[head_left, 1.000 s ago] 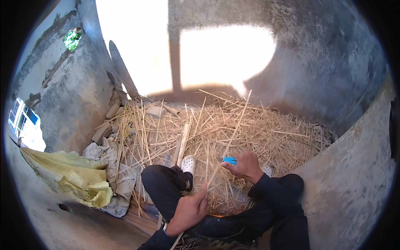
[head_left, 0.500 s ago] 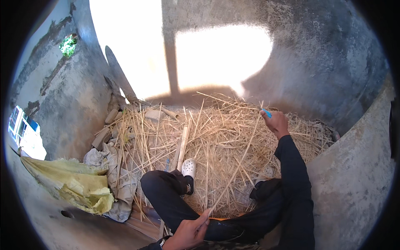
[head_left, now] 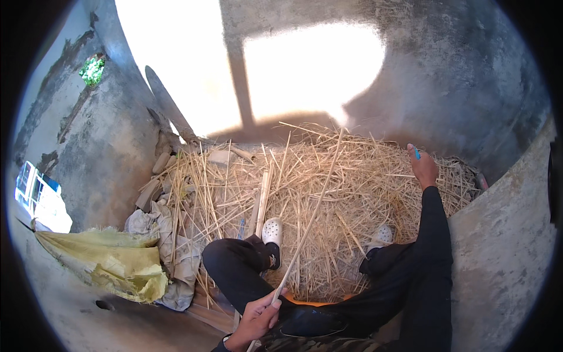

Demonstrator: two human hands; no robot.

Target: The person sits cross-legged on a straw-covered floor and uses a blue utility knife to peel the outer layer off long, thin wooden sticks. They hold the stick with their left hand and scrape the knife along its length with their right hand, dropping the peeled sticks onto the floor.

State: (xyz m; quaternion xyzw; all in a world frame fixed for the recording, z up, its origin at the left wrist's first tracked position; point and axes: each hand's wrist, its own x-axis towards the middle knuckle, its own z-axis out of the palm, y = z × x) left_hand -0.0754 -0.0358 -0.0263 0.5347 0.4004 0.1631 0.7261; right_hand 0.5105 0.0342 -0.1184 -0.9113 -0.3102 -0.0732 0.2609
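My left hand point(head_left: 258, 317) is closed low in front of me, beside my bent knee. It grips a long thin pale strip point(head_left: 311, 226), perhaps bamboo or cane, which slants up and away over the straw. My right hand point(head_left: 423, 169) is stretched out at the far right, low over the straw pile. Its fingers are closed round a small blue tool point(head_left: 417, 154); only a bit of blue shows and the rest is hidden. The strip's far tip stands well apart from my right hand.
Loose straw and shavings point(head_left: 328, 176) cover the floor between my feet in white clogs point(head_left: 272, 231). Split wood pieces point(head_left: 263, 196) lie beside one clog. At left are a yellow torn sheet point(head_left: 117, 261) and grey cloth point(head_left: 183, 281). Concrete walls point(head_left: 457, 76) enclose the space.
My right hand with the blue tool has moved right, away from the strip. The strip's far end has swung left and points more upright. My left hand keeps its hold.
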